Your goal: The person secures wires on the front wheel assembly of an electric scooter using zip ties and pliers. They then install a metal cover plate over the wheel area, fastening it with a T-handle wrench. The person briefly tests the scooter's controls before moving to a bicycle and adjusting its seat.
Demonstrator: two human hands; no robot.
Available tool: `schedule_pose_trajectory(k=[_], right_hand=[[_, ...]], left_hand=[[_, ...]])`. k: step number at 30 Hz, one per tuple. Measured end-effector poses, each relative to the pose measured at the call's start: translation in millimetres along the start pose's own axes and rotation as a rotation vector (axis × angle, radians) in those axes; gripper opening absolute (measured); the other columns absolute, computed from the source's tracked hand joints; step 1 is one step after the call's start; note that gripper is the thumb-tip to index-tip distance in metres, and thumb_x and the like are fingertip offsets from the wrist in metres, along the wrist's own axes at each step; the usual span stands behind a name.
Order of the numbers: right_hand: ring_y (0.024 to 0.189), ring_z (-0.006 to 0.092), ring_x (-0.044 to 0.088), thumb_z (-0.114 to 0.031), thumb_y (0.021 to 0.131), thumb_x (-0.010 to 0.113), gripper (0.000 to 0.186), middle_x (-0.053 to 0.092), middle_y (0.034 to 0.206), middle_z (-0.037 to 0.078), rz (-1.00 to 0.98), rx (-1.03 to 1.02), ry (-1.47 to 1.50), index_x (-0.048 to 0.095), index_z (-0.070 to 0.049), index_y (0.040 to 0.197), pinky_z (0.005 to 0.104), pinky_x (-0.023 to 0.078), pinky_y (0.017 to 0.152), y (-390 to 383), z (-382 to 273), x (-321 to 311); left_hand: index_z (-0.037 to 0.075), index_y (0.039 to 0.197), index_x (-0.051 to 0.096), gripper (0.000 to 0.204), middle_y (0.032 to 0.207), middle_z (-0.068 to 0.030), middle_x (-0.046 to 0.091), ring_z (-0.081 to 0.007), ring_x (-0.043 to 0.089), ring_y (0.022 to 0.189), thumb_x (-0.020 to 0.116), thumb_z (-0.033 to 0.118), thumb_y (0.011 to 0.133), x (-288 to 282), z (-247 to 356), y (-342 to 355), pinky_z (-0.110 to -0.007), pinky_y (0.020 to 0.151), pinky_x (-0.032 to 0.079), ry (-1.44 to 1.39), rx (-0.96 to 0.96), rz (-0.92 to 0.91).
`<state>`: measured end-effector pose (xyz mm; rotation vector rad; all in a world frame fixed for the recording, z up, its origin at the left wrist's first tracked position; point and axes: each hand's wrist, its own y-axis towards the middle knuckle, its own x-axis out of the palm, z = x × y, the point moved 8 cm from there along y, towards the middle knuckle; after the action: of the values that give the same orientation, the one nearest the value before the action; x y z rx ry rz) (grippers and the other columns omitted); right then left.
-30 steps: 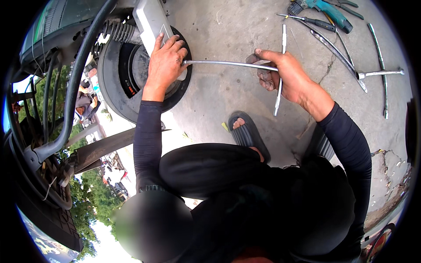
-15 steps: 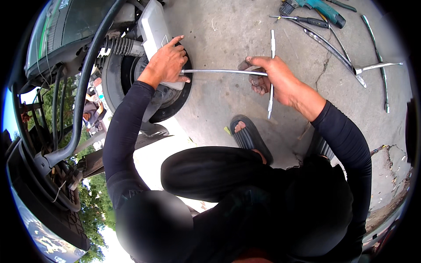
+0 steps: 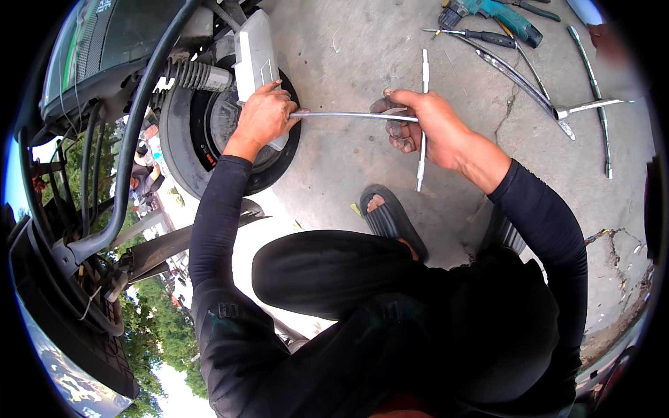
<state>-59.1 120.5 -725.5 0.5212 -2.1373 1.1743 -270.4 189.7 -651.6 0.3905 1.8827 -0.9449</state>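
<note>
My right hand (image 3: 418, 125) is closed on a chrome T-handled socket wrench (image 3: 334, 115), its crossbar upright in the picture and its long shaft lying across to the wheel. My left hand (image 3: 265, 111) is closed at the shaft's far end, against a silver metal cover (image 3: 252, 56) in front of the black wheel (image 3: 180, 150); its fingertips rest on the cover, and what exactly they grip is hidden. A coiled spring shock absorber (image 3: 198, 75) sits just above the wheel, beside the dark vehicle body (image 3: 90, 49).
On the concrete at upper right lie a teal drill (image 3: 512, 21), pliers (image 3: 540, 8), a screwdriver (image 3: 488, 38), long metal levers (image 3: 519, 80) and crossed wrenches (image 3: 596, 76). My sandalled foot (image 3: 387, 216) is below. Another person (image 3: 145, 177) shows through the frame tubes (image 3: 129, 139).
My left hand briefly tilted with fingers raised, then lowered them onto the cover. The wrench and floor tools sit slightly further left in view. A blurred shape has appeared at the top right edge.
</note>
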Motion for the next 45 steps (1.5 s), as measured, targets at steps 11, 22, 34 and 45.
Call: schedule_pose_trajectory(k=[11,22,34,45], right_hand=[[0.107,0.0289,0.06,-0.013,0.093,0.05,0.065,0.061,0.117,0.018,0.149,-0.853,-0.932,0.022,0.007,0.147,0.0357,0.046,0.093,-57.8,-24.7,-30.4],[0.076,0.0235,0.062,-0.018,0.082,0.066,0.018,0.06,0.082,0.007,0.026,-1.255,-1.933,0.057,-0.004,0.09,0.0355,0.049,0.065,-68.1,-63.2,20.5],[0.041,0.0158,0.052,-0.051,0.099,0.046,0.058,0.054,0.052,0.007,-0.025,-0.142,-0.57,0.061,-0.001,0.076,0.0289,0.042,0.044,-29.9,-44.0,-16.9],[0.121,0.0321,0.056,-0.018,0.09,0.059,0.03,0.062,0.121,0.021,0.239,-1.455,-2.403,0.062,-0.001,0.115,0.0417,0.044,0.104,-90.3,-52.6,46.6]], left_hand=[[0.009,0.062,0.065,0.034,0.067,-0.0047,0.063,-0.0174,0.064,0.081,0.065,0.031,0.088,-8.7,2.3,-7.3,-0.039,0.1,0.043,0.083,-0.16,0.28],[0.009,0.058,0.066,0.035,0.063,-0.0036,0.062,-0.017,0.064,0.077,0.068,0.032,0.085,-11.5,-2.7,-13.0,-0.037,0.101,0.044,0.005,-0.207,0.324],[0.003,0.065,0.07,0.034,0.08,-0.008,0.071,-0.0211,0.068,0.077,0.065,0.028,0.088,-12.0,-3.4,-9.8,-0.037,0.103,0.045,-0.005,-0.247,0.281],[0.009,0.059,0.067,0.036,0.061,-0.0036,0.061,-0.0201,0.062,0.066,0.063,0.029,0.088,-8.1,-9.1,-22.3,-0.035,0.103,0.044,0.001,-0.173,0.332]])
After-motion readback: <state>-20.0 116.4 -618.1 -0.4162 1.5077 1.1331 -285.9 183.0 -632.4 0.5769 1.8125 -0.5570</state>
